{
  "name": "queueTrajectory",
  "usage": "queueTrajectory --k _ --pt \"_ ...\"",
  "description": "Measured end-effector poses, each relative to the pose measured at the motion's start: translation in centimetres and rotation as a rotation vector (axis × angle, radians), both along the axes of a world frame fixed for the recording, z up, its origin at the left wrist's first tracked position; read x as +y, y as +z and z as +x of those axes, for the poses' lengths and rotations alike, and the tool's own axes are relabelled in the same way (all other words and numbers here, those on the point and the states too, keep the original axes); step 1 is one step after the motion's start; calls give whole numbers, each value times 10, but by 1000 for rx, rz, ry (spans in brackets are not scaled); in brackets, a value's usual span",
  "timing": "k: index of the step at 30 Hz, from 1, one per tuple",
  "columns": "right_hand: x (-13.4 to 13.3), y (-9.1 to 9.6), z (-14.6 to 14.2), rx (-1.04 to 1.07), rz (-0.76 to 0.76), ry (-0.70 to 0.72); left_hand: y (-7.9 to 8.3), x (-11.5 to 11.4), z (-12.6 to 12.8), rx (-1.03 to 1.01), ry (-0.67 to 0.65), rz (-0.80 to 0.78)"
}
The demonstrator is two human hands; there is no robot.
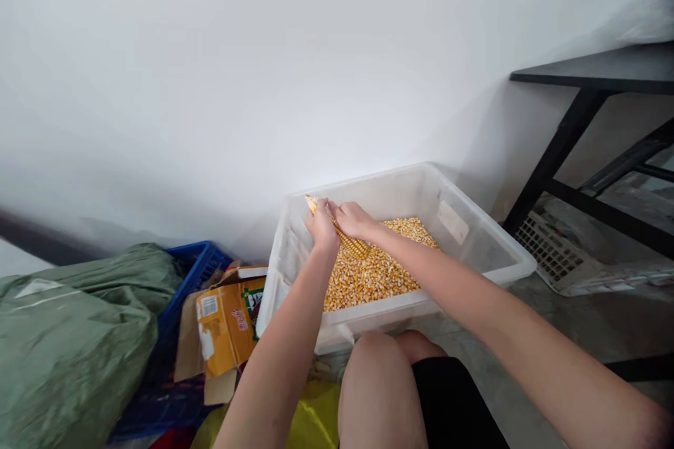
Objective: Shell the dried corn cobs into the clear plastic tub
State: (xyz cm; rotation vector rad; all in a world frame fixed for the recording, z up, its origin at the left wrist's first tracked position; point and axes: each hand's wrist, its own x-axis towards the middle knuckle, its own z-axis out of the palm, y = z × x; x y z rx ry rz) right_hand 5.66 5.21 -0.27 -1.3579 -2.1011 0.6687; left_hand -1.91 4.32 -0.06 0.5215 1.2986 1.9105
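Left hand, right hand grip cob over bin; box, maybe crate, alongside.

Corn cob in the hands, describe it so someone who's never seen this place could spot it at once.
Find the large translucent plastic bin by the white wall, holding loose yellow corn kernels. Over its back left part, the left hand and right hand grip a slim yellow corn cob, held slantwise. It alone is rod-shaped with kernels in rows; the rest is loose grain.
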Motion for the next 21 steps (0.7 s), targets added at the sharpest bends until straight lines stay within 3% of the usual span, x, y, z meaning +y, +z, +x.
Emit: queueTrajectory --k 3,7,11,14,17,21 --pt "4 -3 1 52 -21 8 -1 0 0 -42 18 -6" --pt "14 -8 4 273 -114 48 -2 2 -1 -139 -100 -51" --pt "25 -11 14 444 -412 32 -3 4 -5 -114 -182 -69" --pt "31 -11 24 425 -547 -34 -4 6 -11 -76 -124 -72" --pt "26 -8 25 255 -410 -43 -3 8 -19 -92 5 -76" --pt "2 -4 5 3 -177 44 -1 10 -25 -96 144 -80"
